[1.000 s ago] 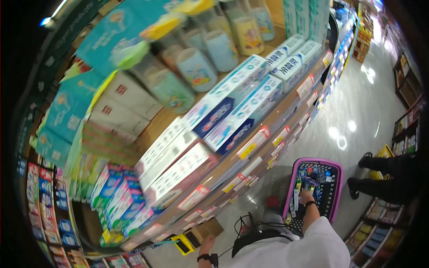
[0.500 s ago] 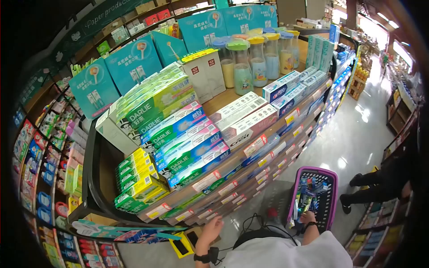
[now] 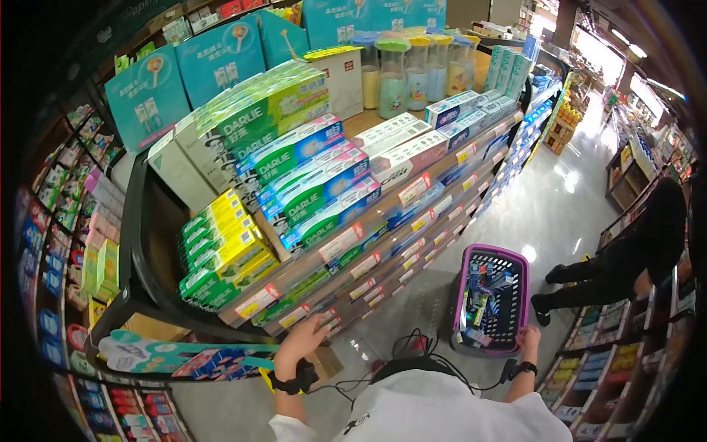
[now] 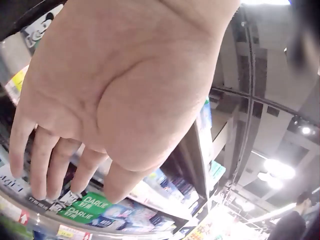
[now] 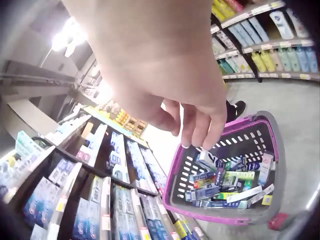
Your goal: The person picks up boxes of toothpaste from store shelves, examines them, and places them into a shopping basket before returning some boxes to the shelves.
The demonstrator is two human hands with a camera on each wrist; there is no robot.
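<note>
In a supermarket's toothpaste aisle, I am reaching my left hand (image 3: 300, 340) toward the lower shelves, fingers (image 4: 46, 161) straight and relaxed, grasping nothing. In the left wrist view the nearest goods are the green Darlie boxes (image 4: 86, 208), lying just past my fingertips toward seven o'clock of the palm. Each box is lying flat with its long axis running along the shelf edge (image 3: 346, 239), so it is crossing my reach rather than pointing at me.

My right hand (image 3: 528, 340) is hanging over the near rim of the purple basket (image 3: 460, 295), which is standing on the floor at one o'clock from my body. Its fingers (image 5: 205, 127) are hanging loosely curled, pointing down at the toothpaste boxes (image 5: 227, 182) piled inside, holding none of them; whether they are touching the rim I cannot tell.

The left hand is the nearer to the shelf stock, the right to the basket. Another shopper (image 3: 626, 258) is standing at three o'clock in the aisle.
</note>
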